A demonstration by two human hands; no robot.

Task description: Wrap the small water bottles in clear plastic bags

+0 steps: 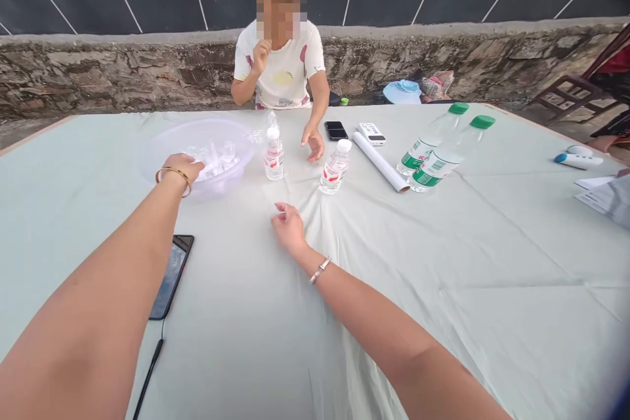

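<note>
Left grip (182, 166): I'm reaching among crumpled white pieces (219, 159) inside a round translucent lilac plastic basin (227, 181); I can't tell if grasping.
Right grip (289, 228): I'm curling it loosely, released.

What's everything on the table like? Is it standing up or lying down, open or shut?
Basin: holding crumpled white pieces.
Left small bottle: standing, capped.
Right small bottle: standing, capped.
Nearer green-capped bottle: standing, capped.
Farther green-capped bottle: standing, capped.
Paper roll: rolled up, lying down.
Near phone: lying flat, partly hidden; can't tell if on.
Far phone: lying flat.
White gadget: lying flat.
Tablecloth: wrinkled.
</note>
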